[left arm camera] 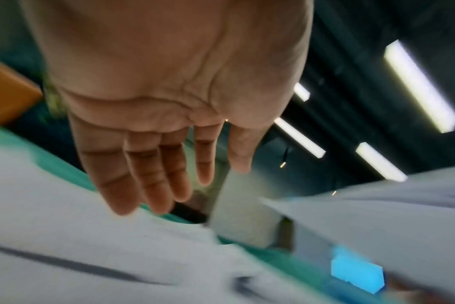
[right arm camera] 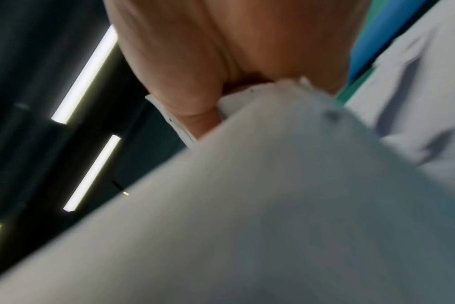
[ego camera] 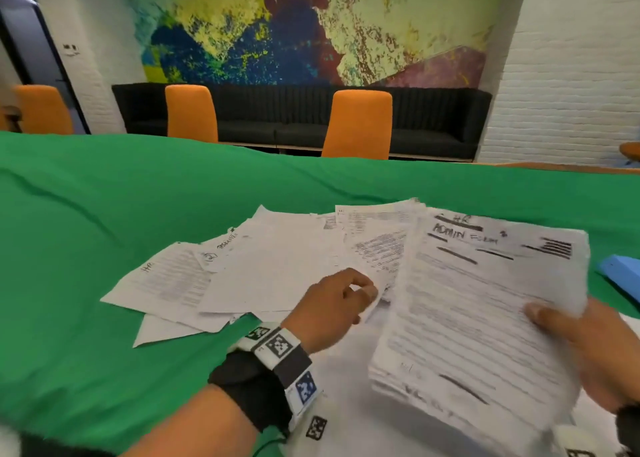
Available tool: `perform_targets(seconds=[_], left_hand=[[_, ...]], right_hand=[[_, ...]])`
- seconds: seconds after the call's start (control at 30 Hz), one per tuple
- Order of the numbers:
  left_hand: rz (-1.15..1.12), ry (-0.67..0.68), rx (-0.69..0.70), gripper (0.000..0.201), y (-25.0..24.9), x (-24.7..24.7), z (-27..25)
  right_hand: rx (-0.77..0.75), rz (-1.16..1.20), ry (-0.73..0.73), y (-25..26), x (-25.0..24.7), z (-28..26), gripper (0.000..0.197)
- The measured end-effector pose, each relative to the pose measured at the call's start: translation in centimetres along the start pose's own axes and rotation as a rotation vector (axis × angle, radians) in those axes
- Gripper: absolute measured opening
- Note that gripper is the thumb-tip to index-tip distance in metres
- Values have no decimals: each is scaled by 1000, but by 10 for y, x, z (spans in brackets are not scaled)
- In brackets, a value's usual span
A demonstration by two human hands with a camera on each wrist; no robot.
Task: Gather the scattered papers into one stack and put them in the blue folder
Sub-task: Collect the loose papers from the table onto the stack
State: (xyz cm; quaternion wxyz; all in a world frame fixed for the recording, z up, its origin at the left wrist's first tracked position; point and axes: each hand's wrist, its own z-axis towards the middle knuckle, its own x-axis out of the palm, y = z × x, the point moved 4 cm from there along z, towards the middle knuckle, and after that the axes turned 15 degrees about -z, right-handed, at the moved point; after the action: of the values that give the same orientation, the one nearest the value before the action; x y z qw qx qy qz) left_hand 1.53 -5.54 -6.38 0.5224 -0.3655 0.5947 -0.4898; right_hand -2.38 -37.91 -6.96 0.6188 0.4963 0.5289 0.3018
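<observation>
Our right hand grips the paper stack, lifted; our left hand hovers, fingers loose, over scattered papers on the green desk; blue folder lies right.

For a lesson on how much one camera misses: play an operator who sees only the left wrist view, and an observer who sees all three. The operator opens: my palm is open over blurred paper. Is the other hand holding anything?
Observer: Yes. The right hand grips a stack of papers, thumb on the top sheet.
Operator: Are there sheets not yet gathered?
Observer: Several loose sheets lie overlapping on the green cloth, just beyond the left hand.
Operator: I see a blue blur. Is that the folder?
Observer: Probably. In the head view the blue folder lies on the cloth to the right of the stack, cut off by the frame edge.
</observation>
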Motion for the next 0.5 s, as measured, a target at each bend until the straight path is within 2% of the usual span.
perform_targets(seconds=[0.03, 0.07, 0.17, 0.2, 0.3, 0.4, 0.5], left_hand=[[134, -43, -36, 18, 10, -20, 12], [278, -101, -80, 25, 21, -44, 24], [573, -219, -266, 59, 58, -108, 53], [636, -201, -314, 75, 71, -121, 60], [794, -1, -341, 115, 98, -128, 74], [934, 94, -306, 124, 107, -122, 83], [953, 232, -301, 132, 110, -113, 92]], right_hand=[[44, -34, -23, -13, -8, 10, 60], [89, -69, -34, -30, -13, 22, 58], [130, -210, -13, -58, -3, 32, 24], [143, -255, 4, -61, 4, 30, 19], [202, -217, 38, -69, 13, 29, 12], [242, -177, 50, -81, 12, 37, 17], [274, -134, 81, -83, 10, 39, 17]])
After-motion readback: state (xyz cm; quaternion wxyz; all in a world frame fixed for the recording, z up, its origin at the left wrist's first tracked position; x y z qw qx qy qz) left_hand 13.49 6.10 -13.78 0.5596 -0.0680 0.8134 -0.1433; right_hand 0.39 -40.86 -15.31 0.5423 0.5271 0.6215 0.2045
